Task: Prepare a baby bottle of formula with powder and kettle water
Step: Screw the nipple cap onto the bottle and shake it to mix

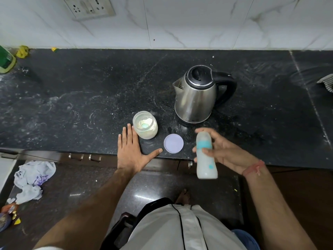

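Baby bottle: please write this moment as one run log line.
right hand: holds baby bottle | left hand: flat on counter | powder jar: open

Item count, head view:

- Hands: two. One left hand (130, 152) and one right hand (225, 152).
- Baby bottles: one (205, 156), with its cap on.
- Kettles: one (196, 94).
- Powder jars: one (145, 127), open, with one scoop (145, 125) inside.
- Loose lids: one (173, 143).
- Green containers: one (6, 59), at the desk's far left edge.
- Wall sockets: one panel (88, 8).
- Crumpled bags on the floor: one heap (32, 179).
- Cloths: one (327, 82), partly out of frame.
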